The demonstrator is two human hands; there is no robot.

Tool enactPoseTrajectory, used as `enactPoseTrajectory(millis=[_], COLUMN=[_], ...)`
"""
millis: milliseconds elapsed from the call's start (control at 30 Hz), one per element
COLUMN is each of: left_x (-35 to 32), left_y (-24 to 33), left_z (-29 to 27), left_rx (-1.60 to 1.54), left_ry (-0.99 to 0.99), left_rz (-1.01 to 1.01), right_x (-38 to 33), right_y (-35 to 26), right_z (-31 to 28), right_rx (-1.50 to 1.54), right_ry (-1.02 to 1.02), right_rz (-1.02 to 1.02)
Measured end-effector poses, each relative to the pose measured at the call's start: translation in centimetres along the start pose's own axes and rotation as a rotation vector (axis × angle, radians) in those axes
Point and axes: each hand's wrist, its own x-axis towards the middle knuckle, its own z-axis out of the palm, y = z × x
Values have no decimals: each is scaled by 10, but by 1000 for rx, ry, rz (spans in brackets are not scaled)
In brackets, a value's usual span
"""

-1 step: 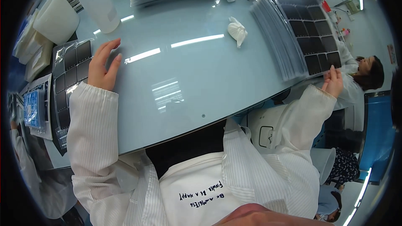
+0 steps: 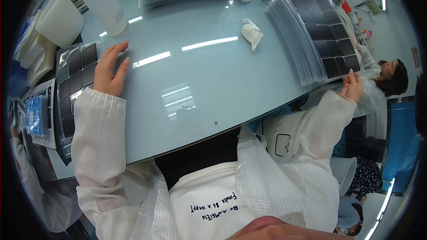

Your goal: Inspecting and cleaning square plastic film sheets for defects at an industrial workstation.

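Clear-plastic stack: the stack [image 2: 291,42] is at the right end of your glossy pale table [image 2: 240,84], its layered edges showing on the left; the top sheet [image 2: 331,40], a grid of dark panels, lies over it.
Right hand: your right hand [image 2: 352,88] seems to pinch the top sheet's near corner, fingertips on the dark face; the thumb's exact place is hard to tell.
Left hand: your left hand [image 2: 110,72] has thumb and fingers spread and lightly curled around nothing, just beside the left-hand sheets [image 2: 73,78]; you cannot tell here whether it rests on the table.
Step in hand: by the look of it, you are handling the top sheet by one corner.
Next move: it likely calls for a light grip there, so that the sheets beneath do not drag or slide along.
Tall container: the translucent container [image 2: 103,6] stands upright beyond your left hand; its contents cannot be made out.
Small clear bag: the bag [image 2: 36,115] at the far left holds something blue and white.
White bin: the bin [image 2: 344,175] is low on your right, its inside hidden.
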Motion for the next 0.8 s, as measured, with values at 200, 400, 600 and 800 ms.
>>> enactPoseTrajectory(millis=[200, 400, 600, 800], left_x=[-1, -3, -1, -6], left_y=[-2, 0, 2, -4], left_z=[1, 1, 2, 0], left_rx=[7, 41, 84, 85], left_ry=[-5, -1, 16, 30], left_rz=[13, -14, 53, 14], right_x=[33, 25, -25, -78], right_y=[25, -5, -50, -47], right_z=[-19, 12, 77, 212], right_rx=[42, -597, -939, -880], right_ry=[-60, -168, 29, -641], right_rz=[271, 223, -441, -854])
